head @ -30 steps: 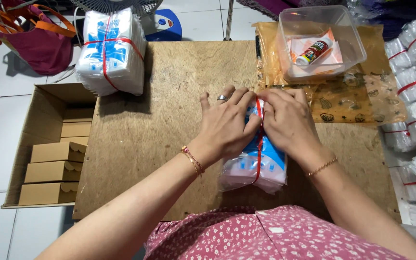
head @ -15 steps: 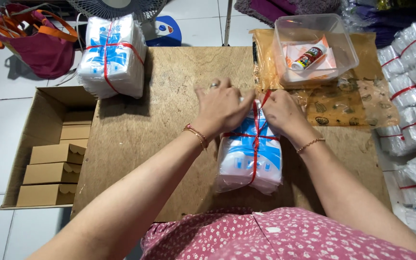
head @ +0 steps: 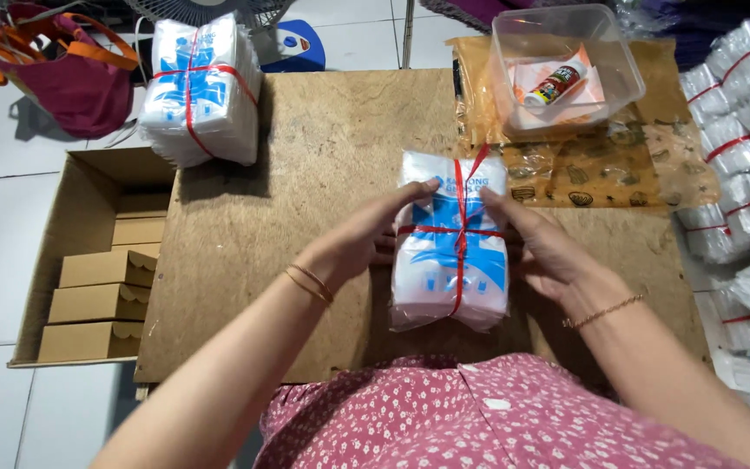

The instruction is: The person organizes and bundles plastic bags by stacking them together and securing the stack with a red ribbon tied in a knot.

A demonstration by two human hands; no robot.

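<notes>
Head camera, looking straight down: a bundle of white plastic bags (head: 450, 247) with blue print lies flat on the wooden board (head: 305, 174), tied crosswise with red string (head: 459, 233), sitting near the board's near edge, just ahead of the pink floral shirt (head: 479, 426). The left hand (head: 366, 234) comes in from the bundle's left side, fingers stretched and slightly spread, fingertips touching the bundle's upper left corner; the palm rests beside the bundle, not clamped round it. The right hand (head: 544, 247) mirrors it on the right edge, fingers apart, tips on the top face close to the string crossing.

Open room: a wide bare stretch of board lies left of the bundle, running out to the board's left edge. Beyond that edge, below on the tiled floor, an open cardboard carton (head: 88, 260) holds small brown boxes (head: 101, 300). At the board's far left corner sits a second tied bundle (head: 197, 91), well apart from the hands. To the far right, brown printed wrapping (head: 601, 169) covers the board, touching nearly up to the bundle's top right corner, with a clear plastic tub (head: 566, 69) on it holding a small tube (head: 555, 84). Past the right edge, more tied bundles (head: 740, 130) are stacked, crowding that side. A maroon bag (head: 54, 69) lies on the floor far left.
</notes>
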